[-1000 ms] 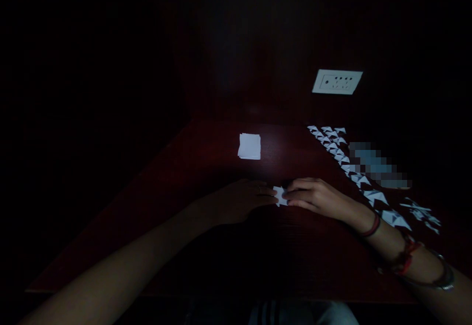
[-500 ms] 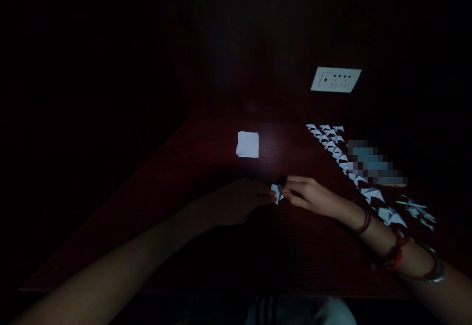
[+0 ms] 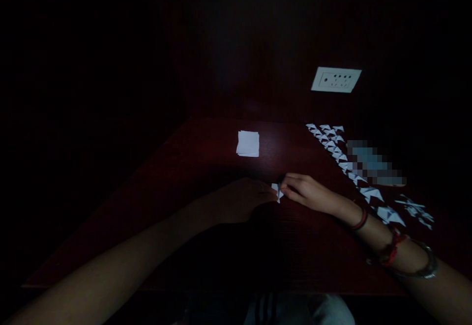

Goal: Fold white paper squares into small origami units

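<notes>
A small piece of folded white paper point(image 3: 278, 193) lies on the dark red table point(image 3: 206, 143), between my two hands. My left hand point(image 3: 245, 199) reaches in from the left, its fingertips closed on the paper's left side. From the other side, my right hand point(image 3: 306, 191) pinches the paper's right edge between thumb and fingers. Both hands hide part of its folds. Beyond them sits a stack of square white paper sheets point(image 3: 248, 143).
Along the right side run rows of several folded white paper pieces point(image 3: 334, 148). Beside them lies a blurred-out flat object point(image 3: 376, 163), and nearer, a heap of thin white paper scraps point(image 3: 416, 209). A white power socket point(image 3: 336, 79) is on the back wall.
My right hand has shifted slightly up and left, closer over the paper's right side. The left hand stays nearly in place on it.
</notes>
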The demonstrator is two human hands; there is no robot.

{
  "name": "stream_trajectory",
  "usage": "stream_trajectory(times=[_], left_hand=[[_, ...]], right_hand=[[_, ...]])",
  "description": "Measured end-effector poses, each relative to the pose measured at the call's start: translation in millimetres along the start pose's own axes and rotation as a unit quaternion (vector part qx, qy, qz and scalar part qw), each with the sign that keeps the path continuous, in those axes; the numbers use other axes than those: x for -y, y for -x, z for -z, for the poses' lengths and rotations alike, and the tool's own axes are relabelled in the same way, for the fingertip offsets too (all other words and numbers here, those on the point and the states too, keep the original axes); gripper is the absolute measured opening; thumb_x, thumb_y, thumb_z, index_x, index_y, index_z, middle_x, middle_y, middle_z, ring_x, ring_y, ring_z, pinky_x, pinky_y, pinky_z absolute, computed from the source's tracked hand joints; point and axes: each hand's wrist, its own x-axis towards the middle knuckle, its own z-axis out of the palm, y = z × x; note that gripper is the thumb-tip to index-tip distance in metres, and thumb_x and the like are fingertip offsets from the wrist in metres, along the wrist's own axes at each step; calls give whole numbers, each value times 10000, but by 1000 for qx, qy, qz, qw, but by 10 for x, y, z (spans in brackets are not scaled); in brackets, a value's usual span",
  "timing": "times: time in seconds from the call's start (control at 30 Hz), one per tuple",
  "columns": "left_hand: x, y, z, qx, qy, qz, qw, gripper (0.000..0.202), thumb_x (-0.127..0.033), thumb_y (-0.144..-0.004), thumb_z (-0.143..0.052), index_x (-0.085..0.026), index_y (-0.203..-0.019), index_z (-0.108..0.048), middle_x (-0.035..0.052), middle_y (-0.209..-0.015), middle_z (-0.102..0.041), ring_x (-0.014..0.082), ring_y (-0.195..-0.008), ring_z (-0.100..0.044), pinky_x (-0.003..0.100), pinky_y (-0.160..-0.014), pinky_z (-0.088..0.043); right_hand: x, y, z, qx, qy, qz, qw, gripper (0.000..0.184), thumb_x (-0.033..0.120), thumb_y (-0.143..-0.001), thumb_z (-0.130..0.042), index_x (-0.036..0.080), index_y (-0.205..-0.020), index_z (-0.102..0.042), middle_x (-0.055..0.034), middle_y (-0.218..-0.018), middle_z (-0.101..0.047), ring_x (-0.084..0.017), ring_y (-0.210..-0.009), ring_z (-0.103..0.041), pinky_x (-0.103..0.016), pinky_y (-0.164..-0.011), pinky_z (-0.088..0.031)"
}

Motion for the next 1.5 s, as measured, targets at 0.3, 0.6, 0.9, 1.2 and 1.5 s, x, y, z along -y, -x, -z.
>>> stream_trajectory(times=[0.3, 0.6, 0.9, 1.2, 1.5], left_hand=[[17, 13, -46, -6, -30, 0, 1000, 505, -91, -756, -471, -240, -1229, -377, 27, -1256, -427, 201, -1133, -393, 349, -916, -316], [29, 2, -46, -19, -49, -4, 999, 455, -77, -769, -441, -238, -1194, -422, 15, -1218, -469, 194, -1089, -428, 332, -878, -330], [20, -46, -39, -24, -63, 0, 998, 456, -85, -759, -440, -246, -1185, -438, -3, -1193, -488, 193, -1012, -474, 333, -840, -349], [68, -113, -51, -18, -51, 3, 999, 406, -102, -773, -455, -258, -1146, -485, -4, -1150, -517, 173, -1011, -473, 317, -874, -341], [126, -132, -45, -18, 1, 0, 1000, 469, -26, -749, -429, -280, -1139, -489, -14, -1164, -499, 144, -1071, -437, 292, -913, -338]], right_hand=[[5, -17, 14, 10, -11, -12, 1000, 206, 222, -864, -360, 133, -796, -532, -50, -751, -544, -122, -675, -502, -243, -650, -403], [-42, 22, 63, 10, -65, -33, 997, 176, 284, -824, -460, 141, -785, -556, -13, -688, -527, -101, -617, -476, -214, -589, -380], [2, -36, 53, 23, -47, -79, 996, 161, 208, -804, -448, 136, -704, -551, -9, -636, -538, -96, -574, -473, -212, -566, -366], [-5, -35, 46, 23, -48, -91, 994, 150, 190, -795, -447, 137, -743, -578, -34, -698, -597, -108, -615, -521, -220, -589, -378], [10, 32, 13, -25, -61, -147, 987, 123, 241, -784, -494, 147, -765, -571, 6, -616, -555, -83, -524, -488, -187, -492, -347]])
